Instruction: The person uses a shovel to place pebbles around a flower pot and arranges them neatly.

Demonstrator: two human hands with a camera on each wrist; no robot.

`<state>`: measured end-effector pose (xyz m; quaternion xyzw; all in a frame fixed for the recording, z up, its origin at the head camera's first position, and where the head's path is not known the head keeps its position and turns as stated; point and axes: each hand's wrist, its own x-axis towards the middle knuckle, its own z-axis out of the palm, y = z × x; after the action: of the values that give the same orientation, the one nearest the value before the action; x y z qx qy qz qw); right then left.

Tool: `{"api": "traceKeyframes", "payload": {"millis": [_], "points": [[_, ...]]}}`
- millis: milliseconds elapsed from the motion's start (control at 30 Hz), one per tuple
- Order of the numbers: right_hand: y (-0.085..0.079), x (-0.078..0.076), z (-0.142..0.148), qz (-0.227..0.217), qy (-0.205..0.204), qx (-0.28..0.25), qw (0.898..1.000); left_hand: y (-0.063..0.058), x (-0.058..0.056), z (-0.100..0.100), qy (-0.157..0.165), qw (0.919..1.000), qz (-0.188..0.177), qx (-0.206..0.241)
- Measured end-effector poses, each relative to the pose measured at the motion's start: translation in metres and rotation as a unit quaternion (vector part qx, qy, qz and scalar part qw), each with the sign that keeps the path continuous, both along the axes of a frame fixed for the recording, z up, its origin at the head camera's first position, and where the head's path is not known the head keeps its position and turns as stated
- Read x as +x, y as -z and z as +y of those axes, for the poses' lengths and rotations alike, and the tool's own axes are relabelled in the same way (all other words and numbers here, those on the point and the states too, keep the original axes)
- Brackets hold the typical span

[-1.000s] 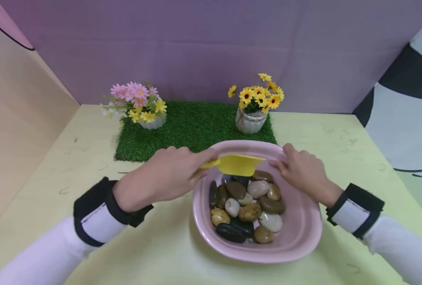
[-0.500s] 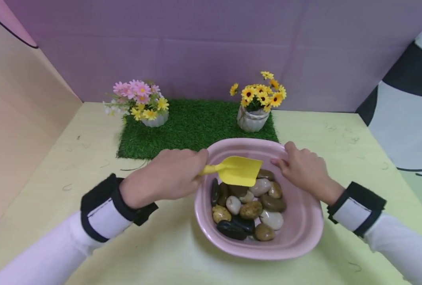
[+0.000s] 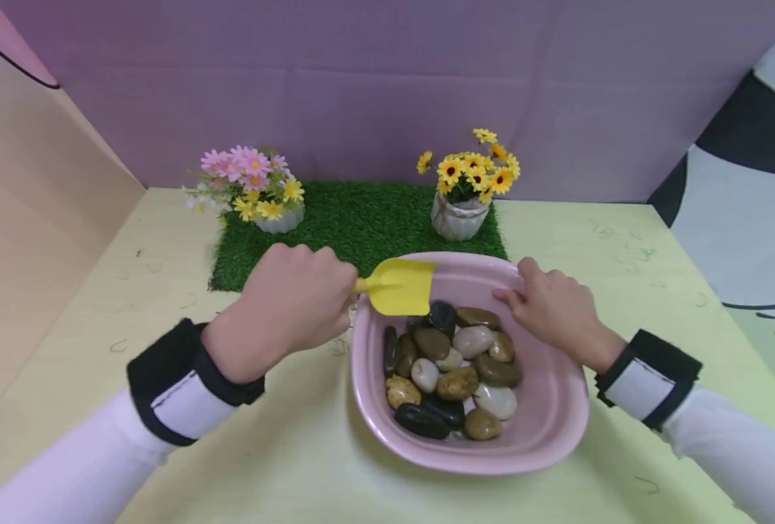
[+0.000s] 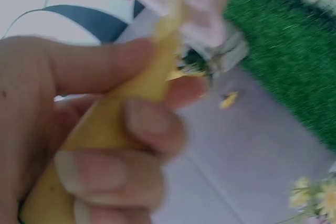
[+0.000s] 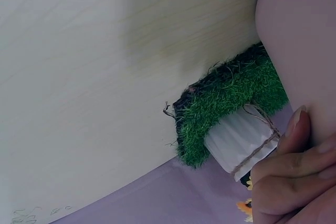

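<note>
My left hand (image 3: 289, 302) grips the handle of a small yellow toy shovel (image 3: 402, 287). The shovel's flat blade hangs over the far left rim of a pink basin (image 3: 554, 415) and carries nothing visible. In the left wrist view, fingers (image 4: 113, 174) curl round the yellow handle (image 4: 100, 135). Several smooth stones (image 3: 458, 383), black, brown, white and tan, lie in the left part of the basin. My right hand (image 3: 554, 309) holds the basin's far right rim, thumb inside. In the right wrist view its fingers (image 5: 294, 177) lie against the basin's outer wall (image 5: 299, 51).
Behind the basin lies a green artificial grass mat (image 3: 361, 225). On it stand a pot of pink and yellow flowers (image 3: 252, 185) and a white pot of yellow flowers (image 3: 460, 218). A purple backdrop (image 3: 394, 94) rises at the table's (image 3: 282, 458) far edge.
My left hand has drawn the shovel leftward and up, from above the stones to the basin's far left rim. The right hand keeps its hold, and the basin has barely moved.
</note>
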<state>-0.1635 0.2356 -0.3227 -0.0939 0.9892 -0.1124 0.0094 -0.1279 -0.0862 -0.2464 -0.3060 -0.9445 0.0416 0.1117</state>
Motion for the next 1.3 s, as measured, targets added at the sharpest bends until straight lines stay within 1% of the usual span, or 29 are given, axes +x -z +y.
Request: {"api": "traceKeyframes", "payload": {"millis": [67, 133, 200, 267, 333, 400, 433, 467, 500, 567, 633, 667, 733, 800, 867, 967, 1067, 1133, 1233, 1300], "points": [[0.000, -0.001, -0.001, -0.006, 0.001, -0.001, 1.000, -0.003, 0.007, 0.001, -0.010, 0.9997, -0.006, -0.020], [0.000, -0.002, -0.001, -0.011, 0.002, 0.000, 1.000, -0.003, 0.015, 0.002, -0.002, 0.9996, 0.002, -0.030], [-0.001, -0.002, -0.001, -0.013, 0.002, 0.001, 1.000, 0.000, 0.022, 0.005, 0.016, 0.9991, 0.029, -0.028], [-0.001, -0.002, -0.002, -0.014, 0.004, 0.003, 1.000, 0.005, 0.026, 0.008, 0.027, 0.9975, 0.059, -0.026], [-0.002, -0.002, -0.002, -0.016, 0.005, 0.003, 1.000, 0.008, 0.028, 0.011, 0.025, 0.9958, 0.084, -0.028], [-0.002, -0.002, -0.003, -0.020, 0.006, 0.003, 1.000, 0.009, 0.029, 0.013, 0.008, 0.9955, 0.088, -0.035], [-0.002, -0.002, -0.003, -0.021, 0.007, 0.004, 1.000, 0.009, 0.028, 0.014, -0.003, 0.9958, 0.081, -0.043], [-0.001, -0.003, -0.003, -0.023, 0.007, 0.004, 1.000, 0.008, 0.029, 0.015, -0.012, 0.9966, 0.064, -0.051], [-0.001, -0.003, -0.003, -0.026, 0.007, 0.004, 1.000, 0.006, 0.028, 0.016, -0.020, 0.9971, 0.040, -0.061], [-0.001, -0.003, -0.003, -0.027, 0.008, 0.005, 1.000, 0.001, 0.028, 0.019, -0.032, 0.9958, -0.027, -0.081], [-0.001, -0.003, -0.003, -0.026, 0.007, 0.006, 1.000, -0.004, 0.028, 0.023, -0.035, 0.9894, -0.100, -0.100], [-0.001, -0.003, -0.004, -0.027, 0.008, 0.006, 1.000, -0.006, 0.028, 0.025, -0.033, 0.9855, -0.128, -0.107], [-0.001, -0.002, -0.004, -0.025, 0.008, 0.007, 1.000, -0.008, 0.028, 0.029, -0.026, 0.9800, -0.160, -0.116], [-0.001, -0.002, -0.004, -0.025, 0.008, 0.008, 1.000, -0.008, 0.027, 0.032, -0.016, 0.9791, -0.166, -0.117], [-0.001, -0.002, -0.004, -0.025, 0.008, 0.008, 1.000, -0.005, 0.027, 0.034, -0.008, 0.9821, -0.150, -0.114], [-0.001, -0.003, -0.003, -0.026, 0.007, 0.006, 1.000, 0.000, 0.026, 0.036, -0.013, 0.9871, -0.115, -0.111], [-0.002, -0.003, -0.003, -0.026, 0.008, 0.008, 1.000, 0.007, 0.026, 0.040, -0.022, 0.9925, -0.067, -0.100], [-0.003, -0.003, -0.002, -0.026, 0.009, 0.009, 1.000, 0.014, 0.027, 0.044, -0.017, 0.9956, -0.030, -0.088], [-0.003, -0.003, -0.002, -0.026, 0.010, 0.012, 1.000, 0.025, 0.030, 0.049, -0.007, 0.9965, 0.033, -0.077], [-0.002, -0.003, -0.002, -0.026, 0.009, 0.011, 1.000, 0.031, 0.031, 0.051, -0.007, 0.9951, 0.062, -0.077]]}}
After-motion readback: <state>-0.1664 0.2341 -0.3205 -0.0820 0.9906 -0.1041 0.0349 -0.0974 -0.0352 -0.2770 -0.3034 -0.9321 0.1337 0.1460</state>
